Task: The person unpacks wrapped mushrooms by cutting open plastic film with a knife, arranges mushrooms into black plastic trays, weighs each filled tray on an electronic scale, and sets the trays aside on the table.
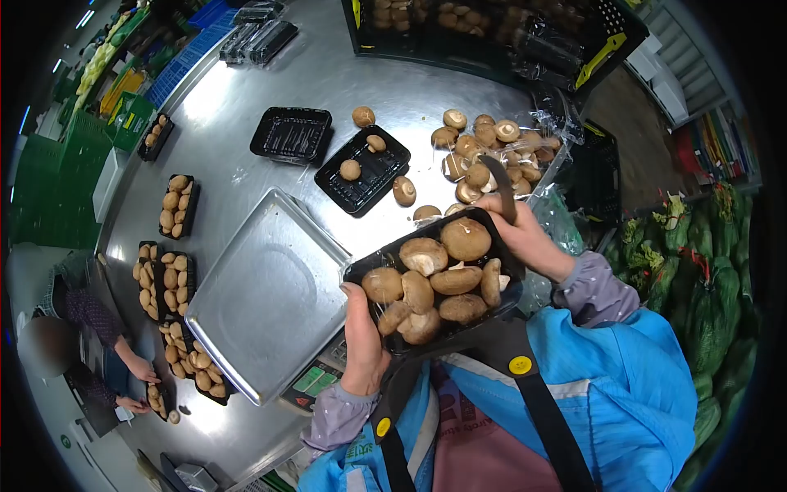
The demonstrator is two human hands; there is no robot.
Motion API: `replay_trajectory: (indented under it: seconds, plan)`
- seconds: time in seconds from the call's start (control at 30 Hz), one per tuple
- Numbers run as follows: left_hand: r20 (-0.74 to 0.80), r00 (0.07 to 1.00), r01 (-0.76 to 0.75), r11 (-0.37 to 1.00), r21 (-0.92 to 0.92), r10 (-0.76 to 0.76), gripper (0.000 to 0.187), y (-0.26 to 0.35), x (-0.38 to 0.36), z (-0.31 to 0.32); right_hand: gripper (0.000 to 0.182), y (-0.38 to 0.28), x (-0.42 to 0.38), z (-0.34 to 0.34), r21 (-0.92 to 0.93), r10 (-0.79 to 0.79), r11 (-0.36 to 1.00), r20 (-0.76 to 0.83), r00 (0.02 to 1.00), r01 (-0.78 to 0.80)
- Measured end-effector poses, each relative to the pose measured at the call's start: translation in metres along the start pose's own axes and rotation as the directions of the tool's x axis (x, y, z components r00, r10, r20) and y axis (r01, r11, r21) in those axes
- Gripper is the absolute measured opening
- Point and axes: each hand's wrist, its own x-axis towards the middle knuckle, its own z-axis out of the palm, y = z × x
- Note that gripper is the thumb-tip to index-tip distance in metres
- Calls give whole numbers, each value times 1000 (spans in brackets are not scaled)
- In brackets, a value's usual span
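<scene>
A black plastic tray [354, 271] filled with brown mushrooms [455, 280] is held between my two hands, close in front of my apron. My left hand [365, 340] grips its left end, thumb up along the side. My right hand [529, 238] is closed at the far right corner, its fingers partly hidden. From that same hand rises a dark curved strip [500, 189], which resembles a knife blade. Beside the tray is the bare metal pan of a scale [266, 287]. Beyond it, another black tray [361, 193] contains two mushrooms, and an unfilled black tray [291, 135] stands to its left.
Loose mushrooms [492, 148] are heaped on the steel table at right. Several filled trays [176, 279] line its left side, where a co-worker's hands [135, 365] touch another one. A dark crate [492, 49] stands at the back. Bagged green vegetables [709, 312] are at far right.
</scene>
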Motion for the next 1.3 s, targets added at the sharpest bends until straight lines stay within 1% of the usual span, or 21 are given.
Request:
replay_trajectory:
  seconds: [0.1,0.17,0.2,0.23,0.3,0.33,0.37,0.47,0.5,0.57,0.6,0.63,0.73,0.8,0.83,0.9,1.03,1.13,1.17,1.23,1.3]
  plan:
    - [-17,1000,-4,999,45,5,60,4,8,9,41,-11,-9,-13,-3,218,976,62,974,-218]
    - [-6,999,-51,997,53,51,60,2,17,14,51,-10,-11,-12,54,-116,992,32,993,114]
    - [39,996,-84,993,81,81,61,2,20,14,56,-13,-15,-16,55,76,996,0,997,-76]
    - [41,996,-81,993,84,78,61,1,25,13,60,6,-17,-28,320,169,925,139,976,-205]
    - [34,997,-75,994,74,73,63,0,33,17,55,-24,-18,-33,314,167,931,92,982,-188]
    - [-3,996,-93,991,96,93,65,2,31,25,45,-28,-15,-42,67,304,945,182,935,-320]
    - [4,996,-88,991,101,88,65,0,34,28,45,-27,-16,-41,71,306,944,172,936,-322]
    - [-78,962,-253,963,96,260,66,-11,54,28,35,-14,-14,-38,186,212,967,-221,952,-172]
    - [99,983,-162,984,79,154,47,-3,51,14,36,-13,-13,-50,312,310,916,-158,938,-251]
    - [46,971,-238,935,261,234,24,-4,54,16,37,-23,-12,-63,326,255,931,-257,932,-165]
    - [83,961,-276,942,189,264,14,-7,58,12,37,-20,-12,-70,330,248,933,-313,917,-140]
    - [24,942,-333,924,190,335,20,-13,62,11,37,-15,-12,-81,319,222,941,-345,912,-108]
    - [183,943,-293,954,57,279,10,-22,69,1,33,-7,-8,-102,251,165,967,-491,855,-43]
    - [125,978,-202,913,355,168,43,-31,65,11,33,-15,-4,-98,275,182,960,-477,860,-50]
    - [130,976,-210,912,353,175,43,-29,64,11,33,-17,-1,-96,278,181,959,-466,866,-52]
    - [293,904,-417,489,766,313,69,-20,56,14,35,-23,5,-84,334,159,943,-423,892,-10]
    - [280,822,-554,578,599,497,59,3,33,17,39,-29,19,-57,327,118,944,-231,966,-37]
    - [282,903,-366,923,115,323,64,11,19,-2,40,-35,28,-21,168,59,985,-160,985,-32]
    - [250,922,-305,952,2,295,65,11,13,-10,42,-24,31,-12,31,23,999,-70,997,-20]
    - [50,971,-238,966,97,234,62,9,5,-35,47,-19,34,16,9,125,992,144,982,-128]
    - [-38,975,-218,976,4,218,60,17,-5,-58,52,-31,41,19,132,244,933,454,857,-336]
